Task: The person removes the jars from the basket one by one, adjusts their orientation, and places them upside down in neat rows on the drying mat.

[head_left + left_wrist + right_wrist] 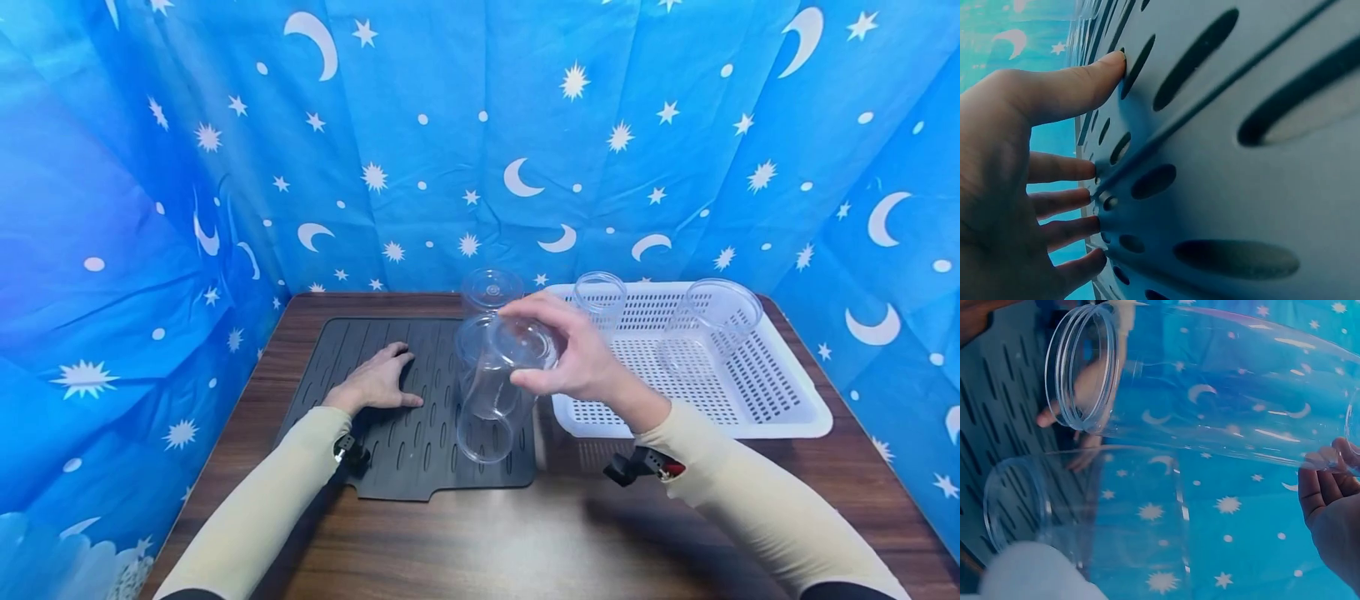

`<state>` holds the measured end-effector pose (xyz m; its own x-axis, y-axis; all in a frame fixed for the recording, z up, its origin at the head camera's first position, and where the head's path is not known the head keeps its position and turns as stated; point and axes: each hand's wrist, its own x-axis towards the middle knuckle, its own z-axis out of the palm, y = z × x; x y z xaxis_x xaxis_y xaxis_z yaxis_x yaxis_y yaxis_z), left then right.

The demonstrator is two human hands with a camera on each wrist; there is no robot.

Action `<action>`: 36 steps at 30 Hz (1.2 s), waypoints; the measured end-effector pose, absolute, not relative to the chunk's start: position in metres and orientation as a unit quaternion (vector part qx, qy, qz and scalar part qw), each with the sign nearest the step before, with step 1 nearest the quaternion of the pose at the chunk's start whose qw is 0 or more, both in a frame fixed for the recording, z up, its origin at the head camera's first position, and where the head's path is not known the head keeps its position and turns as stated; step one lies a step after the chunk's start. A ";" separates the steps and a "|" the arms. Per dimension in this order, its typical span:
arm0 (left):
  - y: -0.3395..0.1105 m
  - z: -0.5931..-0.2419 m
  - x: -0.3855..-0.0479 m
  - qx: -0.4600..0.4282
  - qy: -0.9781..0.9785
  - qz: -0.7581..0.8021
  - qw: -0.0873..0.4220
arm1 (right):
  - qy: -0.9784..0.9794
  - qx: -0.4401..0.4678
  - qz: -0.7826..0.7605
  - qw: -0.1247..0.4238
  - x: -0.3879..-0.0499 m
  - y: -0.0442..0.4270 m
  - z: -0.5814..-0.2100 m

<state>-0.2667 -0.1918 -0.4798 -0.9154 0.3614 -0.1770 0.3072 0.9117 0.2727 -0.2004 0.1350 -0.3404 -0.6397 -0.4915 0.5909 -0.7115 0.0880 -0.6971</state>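
Observation:
My right hand (577, 354) grips the base end of a clear plastic jar (487, 404), which hangs tilted with its mouth downward over the black draining mat (420, 450). In the right wrist view the jar's threaded mouth (1082, 369) points toward the mat, and my fingers curl at the opposite end. Whether its rim touches the mat I cannot tell. Behind it a second clear jar (491, 289) stands upside down at the mat's back right. My left hand (378, 379) lies spread on the mat, the thumb and fingertips touching its slotted surface in the left wrist view.
At the right sits a white perforated plastic basket (806, 412) holding two clear jars, one at its back left (600, 304) and a larger one (708, 329) at its right. The wooden table (480, 542) reaches back to a blue star-and-moon cloth (450, 150).

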 end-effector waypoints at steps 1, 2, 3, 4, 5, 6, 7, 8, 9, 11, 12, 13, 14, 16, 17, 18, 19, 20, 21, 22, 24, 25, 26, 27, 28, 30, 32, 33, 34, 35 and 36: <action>-0.192 -0.480 -0.267 0.172 0.971 0.119 0.114 | -0.734 0.414 0.530 0.098 -0.200 0.133 -0.343; -0.192 -0.480 -0.267 0.171 0.971 0.119 0.116 | -0.737 0.416 0.524 0.094 -0.199 0.131 -0.345; -0.192 -0.480 -0.267 0.170 0.971 0.119 0.117 | -0.740 0.417 0.519 0.090 -0.198 0.129 -0.348; -0.192 -0.480 -0.267 0.169 0.971 0.118 0.118 | -0.743 0.420 0.514 0.087 -0.197 0.127 -0.350; -0.192 -0.480 -0.268 0.168 0.971 0.119 0.118 | -0.744 0.423 0.510 0.085 -0.197 0.125 -0.352; -0.192 -0.481 -0.268 0.167 0.972 0.119 0.118 | -0.746 0.425 0.506 0.085 -0.196 0.124 -0.355; -0.192 -0.482 -0.268 0.165 0.972 0.120 0.119 | -0.749 0.428 0.499 0.087 -0.196 0.122 -0.357; -0.193 -0.482 -0.268 0.164 0.972 0.121 0.119 | -0.750 0.430 0.495 0.088 -0.195 0.120 -0.360; -0.193 -0.483 -0.268 0.164 0.972 0.120 0.120 | -0.751 0.432 0.491 0.087 -0.194 0.119 -0.362; -0.193 -0.484 -0.268 0.164 0.971 0.121 0.121 | -0.753 0.437 0.484 0.085 -0.193 0.116 -0.368; -0.192 -0.485 -0.268 0.165 0.971 0.120 0.122 | -0.754 0.439 0.480 0.085 -0.193 0.115 -0.370; -0.192 -0.485 -0.268 0.164 0.971 0.120 0.123 | -0.757 0.441 0.475 0.086 -0.192 0.114 -0.372; -0.192 -0.485 -0.269 0.164 0.971 0.120 0.124 | -0.758 0.443 0.471 0.086 -0.192 0.112 -0.375; -0.192 -0.485 -0.269 0.163 0.971 0.119 0.125 | -0.762 0.443 0.463 0.087 -0.192 0.111 -0.379; -0.192 -0.485 -0.269 0.162 0.972 0.119 0.124 | -0.765 0.442 0.460 0.089 -0.192 0.110 -0.381; -0.192 -0.485 -0.269 0.161 0.972 0.119 0.124 | -0.767 0.441 0.458 0.090 -0.192 0.109 -0.383; -0.192 -0.485 -0.268 0.160 0.972 0.119 0.124 | -0.770 0.438 0.455 0.092 -0.192 0.108 -0.385; -0.192 -0.485 -0.268 0.159 0.972 0.118 0.124 | -0.772 0.436 0.453 0.092 -0.192 0.108 -0.387; -0.193 -0.486 -0.268 0.159 0.972 0.119 0.124 | -0.775 0.433 0.451 0.090 -0.192 0.107 -0.389; -0.193 -0.486 -0.268 0.158 0.972 0.119 0.124 | -0.778 0.430 0.449 0.090 -0.192 0.107 -0.390; -0.193 -0.486 -0.269 0.158 0.972 0.121 0.124 | -0.785 0.425 0.443 0.087 -0.193 0.107 -0.393; -0.193 -0.486 -0.269 0.158 0.972 0.121 0.123 | -0.788 0.422 0.440 0.085 -0.193 0.107 -0.394; -0.193 -0.486 -0.269 0.158 0.972 0.121 0.123 | -0.791 0.420 0.436 0.084 -0.193 0.107 -0.395; -0.193 -0.486 -0.269 0.158 0.972 0.121 0.122 | -0.793 0.419 0.434 0.082 -0.193 0.106 -0.396; -0.193 -0.486 -0.269 0.159 0.972 0.120 0.122 | -0.795 0.418 0.431 0.082 -0.193 0.106 -0.397; -0.193 -0.486 -0.269 0.160 0.972 0.119 0.122 | -0.797 0.418 0.429 0.083 -0.192 0.106 -0.399; -0.193 -0.486 -0.269 0.161 0.972 0.118 0.122 | -0.796 0.420 0.427 0.088 -0.192 0.105 -0.400; -0.193 -0.486 -0.269 0.161 0.972 0.118 0.122 | -0.795 0.420 0.427 0.091 -0.192 0.105 -0.401; -0.193 -0.486 -0.268 0.161 0.972 0.118 0.122 | -0.795 0.421 0.426 0.093 -0.192 0.105 -0.401; -0.193 -0.486 -0.268 0.161 0.972 0.118 0.122 | -0.794 0.423 0.425 0.096 -0.192 0.104 -0.402; -0.193 -0.486 -0.268 0.161 0.972 0.118 0.121 | -0.794 0.424 0.425 0.098 -0.192 0.104 -0.403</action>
<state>-0.2683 -0.1933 -0.4862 -0.9189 0.3409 -0.1983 0.2836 0.9206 0.2686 -0.1920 0.1041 -0.4029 -0.6218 -0.5898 0.5152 -0.7560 0.2804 -0.5915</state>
